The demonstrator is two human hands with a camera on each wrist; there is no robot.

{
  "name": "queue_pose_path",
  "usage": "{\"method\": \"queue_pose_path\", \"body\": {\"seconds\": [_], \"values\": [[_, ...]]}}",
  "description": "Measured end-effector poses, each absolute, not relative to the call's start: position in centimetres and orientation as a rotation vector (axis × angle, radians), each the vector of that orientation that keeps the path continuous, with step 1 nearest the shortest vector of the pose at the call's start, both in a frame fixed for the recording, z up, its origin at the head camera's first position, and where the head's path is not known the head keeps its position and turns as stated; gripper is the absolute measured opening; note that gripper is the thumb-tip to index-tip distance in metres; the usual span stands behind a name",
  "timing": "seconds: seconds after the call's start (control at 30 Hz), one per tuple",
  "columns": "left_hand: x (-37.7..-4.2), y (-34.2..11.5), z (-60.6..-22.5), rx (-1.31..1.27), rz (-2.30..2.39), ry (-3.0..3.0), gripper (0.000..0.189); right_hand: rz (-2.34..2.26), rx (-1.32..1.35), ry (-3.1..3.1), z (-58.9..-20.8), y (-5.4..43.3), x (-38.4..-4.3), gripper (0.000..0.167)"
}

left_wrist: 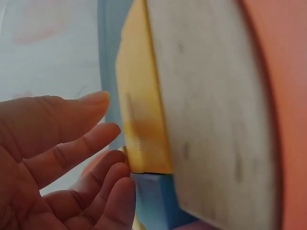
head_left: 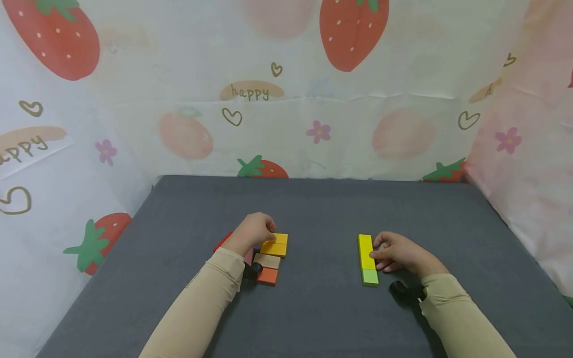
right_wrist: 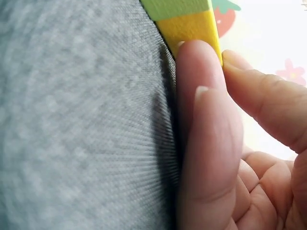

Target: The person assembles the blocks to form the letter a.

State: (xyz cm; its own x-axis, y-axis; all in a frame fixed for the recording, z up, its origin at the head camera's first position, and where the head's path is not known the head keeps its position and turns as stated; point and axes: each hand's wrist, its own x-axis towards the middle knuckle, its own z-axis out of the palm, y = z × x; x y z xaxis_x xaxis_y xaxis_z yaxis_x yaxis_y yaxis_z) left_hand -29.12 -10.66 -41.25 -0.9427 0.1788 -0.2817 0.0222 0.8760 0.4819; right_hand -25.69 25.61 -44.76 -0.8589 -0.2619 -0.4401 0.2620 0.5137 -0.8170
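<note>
Grey cloth-covered table (head_left: 313,209) before pale strawberry-print backdrop (head_left: 313,99), soft even light.

Your left hand (head_left: 252,232) hides most of a red block (head_left: 222,241) & a blue block (left_wrist: 156,196). Left wrist view: orange block (left_wrist: 288,115) blurred, cut off at right edge. Right wrist view: green block (right_wrist: 175,7) cut off at top; yellow block (right_wrist: 192,28) mostly behind your fingers (right_wrist: 204,124).

Two hands (head_left: 252,231), about eight blocks (head_left: 366,252)
</note>
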Motion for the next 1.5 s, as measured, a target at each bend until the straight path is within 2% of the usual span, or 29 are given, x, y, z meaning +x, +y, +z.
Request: {"method": "queue_pose_path", "body": {"seconds": [0.27, 0.4, 0.83, 1.07, 1.5], "values": [[-29.51, -10.91, -41.65, 0.138, 0.663, 2.699, 0.024, -1.321, 0.011, 2.238, -44.81, 25.51, -25.78, 0.024], [-29.83, -10.91, -41.81, 0.173, 0.625, 2.696, 0.026, -1.31, 0.037, 2.239, -44.76, 25.48, -25.8, 0.023], [-30.12, -10.69, -41.67, 0.246, 0.563, 2.697, 0.008, -1.305, 0.055, 2.218, -44.5, 25.45, -25.78, 0.02], [-30.07, -10.85, -41.78, 0.299, 0.548, 2.717, 0.012, -1.32, 0.038, 2.211, -44.62, 25.51, -25.7, 0.019], [-30.03, -10.73, -41.71, 0.318, 0.555, 2.703, 0.008, -1.316, 0.052, 2.22, -44.75, 25.5, -25.9, 0.019]]}}
